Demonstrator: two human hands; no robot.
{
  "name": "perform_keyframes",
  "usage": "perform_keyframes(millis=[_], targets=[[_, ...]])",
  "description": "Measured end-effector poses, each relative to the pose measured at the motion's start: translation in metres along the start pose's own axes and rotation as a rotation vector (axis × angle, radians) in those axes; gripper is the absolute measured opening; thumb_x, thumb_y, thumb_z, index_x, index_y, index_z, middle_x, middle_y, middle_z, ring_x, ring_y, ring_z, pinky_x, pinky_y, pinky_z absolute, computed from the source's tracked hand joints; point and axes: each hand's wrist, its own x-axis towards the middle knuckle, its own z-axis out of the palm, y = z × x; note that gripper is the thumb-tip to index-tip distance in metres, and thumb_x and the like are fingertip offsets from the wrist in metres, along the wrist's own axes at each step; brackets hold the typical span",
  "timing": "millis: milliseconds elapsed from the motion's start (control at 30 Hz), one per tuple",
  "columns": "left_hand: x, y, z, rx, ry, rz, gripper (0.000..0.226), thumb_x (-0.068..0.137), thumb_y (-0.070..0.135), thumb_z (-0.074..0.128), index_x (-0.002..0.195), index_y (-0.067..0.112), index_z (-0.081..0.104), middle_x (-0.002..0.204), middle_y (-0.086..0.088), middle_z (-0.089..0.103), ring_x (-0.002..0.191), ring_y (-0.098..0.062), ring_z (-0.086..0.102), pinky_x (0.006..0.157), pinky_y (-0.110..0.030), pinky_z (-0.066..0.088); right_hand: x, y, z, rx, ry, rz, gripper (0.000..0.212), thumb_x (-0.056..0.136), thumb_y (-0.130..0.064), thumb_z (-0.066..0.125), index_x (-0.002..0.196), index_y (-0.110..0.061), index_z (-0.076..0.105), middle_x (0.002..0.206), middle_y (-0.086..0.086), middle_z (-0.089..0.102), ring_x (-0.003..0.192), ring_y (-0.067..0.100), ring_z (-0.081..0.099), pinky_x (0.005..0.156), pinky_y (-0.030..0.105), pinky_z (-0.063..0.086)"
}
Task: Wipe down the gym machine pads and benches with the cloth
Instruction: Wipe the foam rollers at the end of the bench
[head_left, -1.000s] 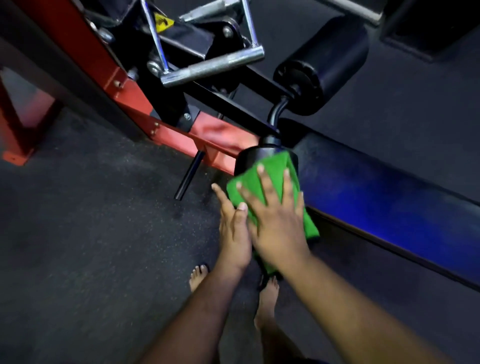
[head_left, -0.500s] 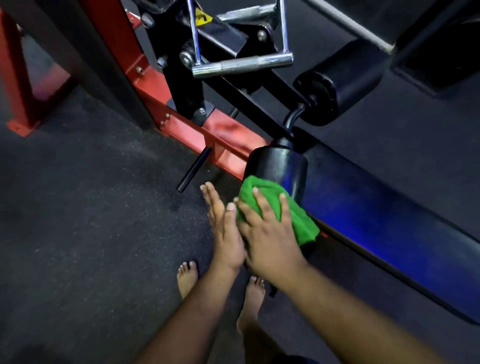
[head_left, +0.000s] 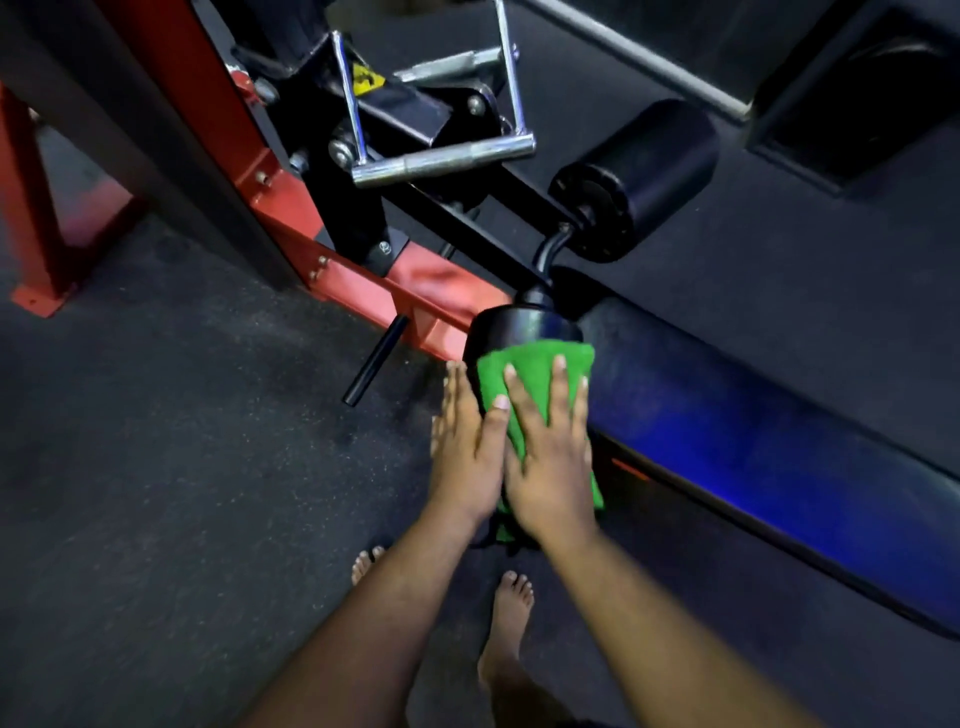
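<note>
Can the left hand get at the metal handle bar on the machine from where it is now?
Probably yes. The left hand lies flat beside the green cloth on the near roller pad and holds nothing. The metal handle bar hangs further up, with nothing visible between them.

Both forearms are bare from the frame's lower edge to the wrists, with no sleeve, watch or band on either. The left hand (head_left: 466, 451) and the right hand (head_left: 551, 464) wear no gloves or rings, and their fingernails are short and pale. Both feet are bare, the toenails unpainted.
</note>
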Motion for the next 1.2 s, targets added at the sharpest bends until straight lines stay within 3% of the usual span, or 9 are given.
perform_keyframes(millis=[267, 467, 567, 667, 767, 867, 933, 1067, 1200], targets=[[0.002, -0.009, 0.011, 0.216, 0.014, 0.099, 0.102, 0.075, 0.094, -0.005, 0.160, 0.036, -0.005, 0.170, 0.013, -0.006, 0.157, -0.007, -0.004, 0.124, -0.042, 0.010, 0.094, 0.009, -0.010, 0.266, 0.106, 0.128, 0.066, 0.100, -0.057, 0.048, 0.158, -0.050, 0.018, 0.171, 0.000, -0.002, 0.156, 0.032, 0.002, 0.124, 0.048, 0.010], [-0.008, 0.014, -0.003, 0.311, -0.095, 0.010, 0.104, 0.075, 0.091, 0.003, 0.161, 0.033, -0.008, 0.170, 0.008, -0.015, 0.156, -0.010, -0.011, 0.126, -0.051, -0.001, -0.007, 0.014, -0.010, 0.145, 0.034, 0.068, 0.064, 0.094, -0.065, 0.030, 0.155, -0.057, 0.011, 0.171, -0.002, -0.005, 0.148, 0.032, 0.022, 0.110, 0.054, 0.036], [-0.023, 0.038, -0.017, 0.373, -0.207, -0.125, 0.107, 0.075, 0.088, 0.013, 0.161, 0.028, -0.010, 0.169, 0.005, -0.017, 0.156, -0.013, -0.015, 0.124, -0.055, -0.007, -0.032, 0.012, -0.030, 0.044, -0.075, 0.017, 0.061, 0.098, -0.043, 0.052, 0.155, -0.046, 0.031, 0.166, 0.009, 0.013, 0.134, 0.038, 0.036, 0.106, 0.051, 0.045], [-0.061, 0.065, -0.032, 0.118, -0.230, -0.229, 0.113, 0.077, 0.086, 0.037, 0.163, 0.019, 0.009, 0.171, -0.002, 0.010, 0.156, -0.016, 0.011, 0.127, -0.042, 0.014, -0.045, 0.002, -0.065, 0.161, -0.083, -0.032, 0.060, 0.092, -0.024, 0.068, 0.148, -0.034, 0.050, 0.154, 0.011, 0.034, 0.131, 0.037, 0.045, 0.111, 0.041, 0.040], [-0.098, 0.090, -0.047, -0.264, -0.171, -0.304, 0.078, 0.088, 0.050, 0.071, 0.147, 0.010, 0.041, 0.146, -0.002, 0.053, 0.130, -0.013, 0.053, 0.098, -0.010, 0.046, -0.059, -0.021, -0.095, 0.280, -0.029, -0.091, 0.067, 0.084, -0.016, 0.073, 0.146, -0.033, 0.053, 0.149, 0.010, 0.039, 0.134, 0.031, 0.044, 0.114, 0.029, 0.031], [-0.129, 0.110, -0.066, -0.418, -0.022, -0.312, 0.077, 0.065, 0.052, 0.083, 0.123, 0.010, 0.057, 0.123, -0.018, 0.069, 0.114, -0.024, 0.068, 0.098, -0.037, 0.056, -0.073, -0.046, -0.126, 0.392, -0.107, -0.231, 0.069, 0.080, -0.022, 0.070, 0.144, -0.039, 0.053, 0.152, 0.004, 0.036, 0.140, 0.023, 0.040, 0.116, 0.024, 0.025], [-0.146, 0.120, -0.077, -0.508, 0.018, -0.278, 0.063, 0.073, 0.040, 0.085, 0.122, 0.006, 0.062, 0.120, -0.019, 0.072, 0.110, -0.031, 0.070, 0.099, -0.044, 0.056, -0.077, -0.052, -0.139, 0.481, -0.167, -0.291, 0.069, 0.079, -0.034, 0.069, 0.144, -0.042, 0.050, 0.151, 0.002, 0.035, 0.142, 0.016, 0.037, 0.118, 0.024, 0.025], [-0.189, 0.154, -0.097, -0.611, 0.199, -0.241, 0.026, 0.094, 0.005, 0.068, 0.120, 0.002, 0.066, 0.108, -0.014, 0.076, 0.091, -0.021, 0.073, 0.077, -0.029, 0.060, -0.081, -0.065, -0.158, 0.673, -0.285, -0.343, 0.086, 0.080, -0.047, 0.072, 0.154, -0.023, 0.038, 0.147, -0.001, 0.034, 0.140, -0.008, 0.032, 0.117, 0.014, 0.023], [-0.242, 0.174, -0.112, -0.712, 0.409, -0.252, 0.016, 0.097, 0.003, 0.059, 0.110, 0.007, 0.066, 0.097, -0.011, 0.074, 0.078, -0.017, 0.071, 0.067, -0.026, 0.058, -0.083, -0.084, -0.169, 0.818, -0.581, -0.181, 0.090, 0.088, -0.044, 0.076, 0.159, -0.034, 0.021, 0.156, -0.004, 0.037, 0.141, 0.011, 0.043, 0.118, 0.031, 0.035]])
